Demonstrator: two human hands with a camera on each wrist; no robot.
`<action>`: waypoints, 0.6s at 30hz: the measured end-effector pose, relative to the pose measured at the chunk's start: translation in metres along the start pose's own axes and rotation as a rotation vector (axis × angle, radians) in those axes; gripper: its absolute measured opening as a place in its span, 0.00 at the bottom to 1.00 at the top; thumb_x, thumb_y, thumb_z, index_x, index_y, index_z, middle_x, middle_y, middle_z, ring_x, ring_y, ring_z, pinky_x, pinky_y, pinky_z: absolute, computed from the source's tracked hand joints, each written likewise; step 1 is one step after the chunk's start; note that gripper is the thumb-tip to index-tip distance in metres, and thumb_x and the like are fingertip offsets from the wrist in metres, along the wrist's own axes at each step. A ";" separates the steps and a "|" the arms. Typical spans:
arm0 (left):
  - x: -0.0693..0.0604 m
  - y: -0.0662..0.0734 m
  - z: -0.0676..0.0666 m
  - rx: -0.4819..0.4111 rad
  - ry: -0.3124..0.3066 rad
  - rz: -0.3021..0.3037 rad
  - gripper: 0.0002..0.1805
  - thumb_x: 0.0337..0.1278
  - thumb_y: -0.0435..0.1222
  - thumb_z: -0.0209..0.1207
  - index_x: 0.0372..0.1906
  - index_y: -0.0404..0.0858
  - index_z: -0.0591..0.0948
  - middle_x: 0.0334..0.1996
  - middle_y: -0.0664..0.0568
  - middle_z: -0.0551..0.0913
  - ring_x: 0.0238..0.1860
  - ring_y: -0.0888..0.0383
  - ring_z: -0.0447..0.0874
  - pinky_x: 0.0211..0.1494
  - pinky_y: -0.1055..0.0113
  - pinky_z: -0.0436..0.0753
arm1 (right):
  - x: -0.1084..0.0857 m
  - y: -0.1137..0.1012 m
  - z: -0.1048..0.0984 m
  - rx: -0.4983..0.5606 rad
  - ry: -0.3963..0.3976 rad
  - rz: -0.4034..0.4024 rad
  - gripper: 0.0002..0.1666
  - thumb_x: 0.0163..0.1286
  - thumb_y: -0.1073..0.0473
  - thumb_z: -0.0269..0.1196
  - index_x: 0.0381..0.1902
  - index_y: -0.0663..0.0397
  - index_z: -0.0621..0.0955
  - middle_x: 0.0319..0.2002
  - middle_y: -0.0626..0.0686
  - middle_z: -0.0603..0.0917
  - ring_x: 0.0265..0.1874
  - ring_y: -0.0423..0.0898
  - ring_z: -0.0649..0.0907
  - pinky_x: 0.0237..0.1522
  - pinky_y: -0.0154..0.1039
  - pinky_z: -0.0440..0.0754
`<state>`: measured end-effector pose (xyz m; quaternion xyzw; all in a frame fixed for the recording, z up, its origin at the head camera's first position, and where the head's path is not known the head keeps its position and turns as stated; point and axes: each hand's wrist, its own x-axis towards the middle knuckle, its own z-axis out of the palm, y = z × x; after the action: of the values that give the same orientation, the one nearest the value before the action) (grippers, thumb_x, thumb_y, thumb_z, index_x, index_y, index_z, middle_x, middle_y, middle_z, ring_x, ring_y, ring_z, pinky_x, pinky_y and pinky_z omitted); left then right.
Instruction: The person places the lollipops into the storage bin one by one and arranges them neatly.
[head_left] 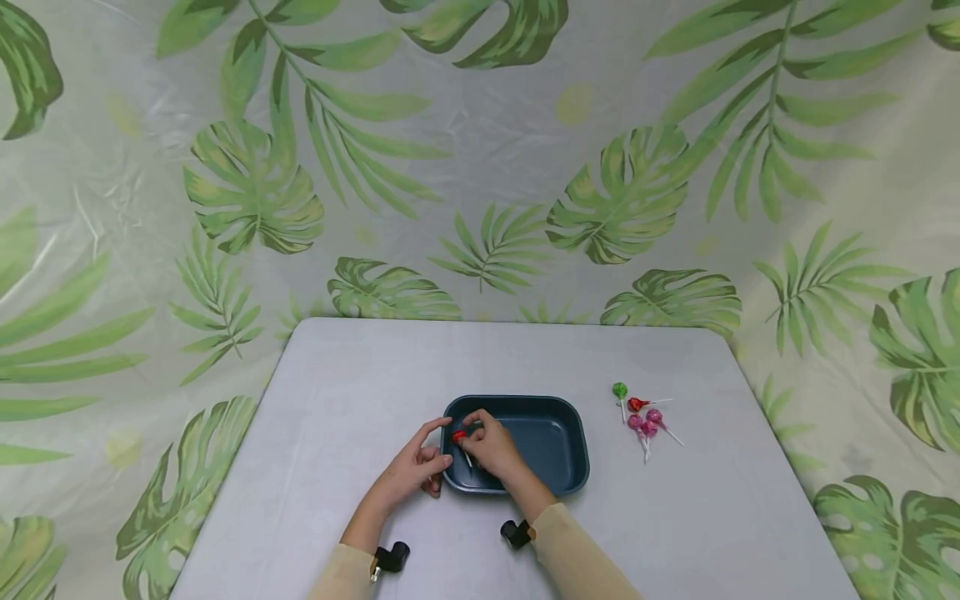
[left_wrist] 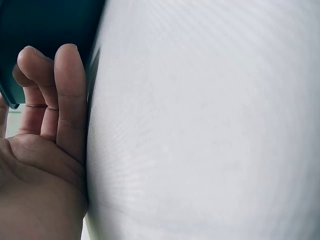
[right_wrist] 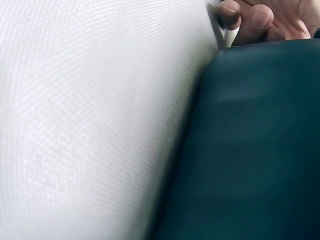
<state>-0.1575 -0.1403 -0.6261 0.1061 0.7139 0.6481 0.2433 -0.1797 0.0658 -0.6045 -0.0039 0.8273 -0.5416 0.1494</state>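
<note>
A dark blue rectangular tray (head_left: 551, 479) with rounded corners lies on the table. My left hand (head_left: 411, 471) grips its left end, thumb and forefinger at the rim; in the left wrist view, other fingers (left_wrist: 70, 100) bend beside the outer wall. Inside the left part of the tray, my right hand (head_left: 491, 446) pinches a red lollipop (head_left: 459, 436) by its head, the white stick pointing down toward the near side. The right wrist view shows the tray's outer wall (right_wrist: 250, 140) and some left-hand fingers (right_wrist: 260, 20); the right hand is out of that view.
Right of the tray lie several lollipops: a green one (head_left: 619, 390), a red one (head_left: 637, 404) and a cluster of pink ones (head_left: 649, 427). A white cloth covers the table (head_left: 360, 367). Behind hangs a leaf-patterned curtain (head_left: 487, 167).
</note>
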 end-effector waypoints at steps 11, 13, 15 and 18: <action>0.000 0.000 0.001 0.009 0.021 -0.019 0.38 0.75 0.41 0.63 0.82 0.60 0.60 0.26 0.52 0.80 0.22 0.55 0.82 0.31 0.62 0.86 | -0.003 -0.007 -0.016 0.126 0.055 -0.030 0.18 0.73 0.63 0.67 0.57 0.57 0.77 0.21 0.46 0.77 0.13 0.39 0.71 0.20 0.32 0.69; 0.000 0.000 0.001 0.012 0.028 -0.024 0.38 0.75 0.40 0.63 0.81 0.60 0.61 0.26 0.52 0.80 0.22 0.55 0.82 0.31 0.62 0.86 | -0.005 -0.008 -0.022 0.136 0.075 -0.038 0.18 0.73 0.62 0.67 0.57 0.57 0.77 0.22 0.47 0.78 0.13 0.40 0.71 0.20 0.32 0.70; 0.000 0.000 0.001 0.017 0.033 -0.027 0.37 0.75 0.39 0.63 0.81 0.60 0.61 0.26 0.52 0.79 0.22 0.55 0.82 0.31 0.62 0.87 | -0.007 -0.008 -0.030 0.140 0.100 -0.044 0.18 0.73 0.62 0.68 0.58 0.56 0.77 0.22 0.49 0.79 0.14 0.40 0.71 0.20 0.32 0.70; -0.001 0.000 0.001 0.024 0.041 -0.032 0.37 0.75 0.39 0.63 0.81 0.60 0.62 0.25 0.52 0.79 0.22 0.55 0.82 0.32 0.62 0.87 | -0.012 -0.007 -0.042 0.137 0.137 -0.053 0.18 0.73 0.61 0.68 0.58 0.55 0.78 0.23 0.53 0.80 0.14 0.41 0.72 0.21 0.33 0.72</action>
<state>-0.1563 -0.1393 -0.6258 0.0843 0.7280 0.6375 0.2378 -0.1803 0.1024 -0.5795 0.0214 0.7961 -0.5998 0.0780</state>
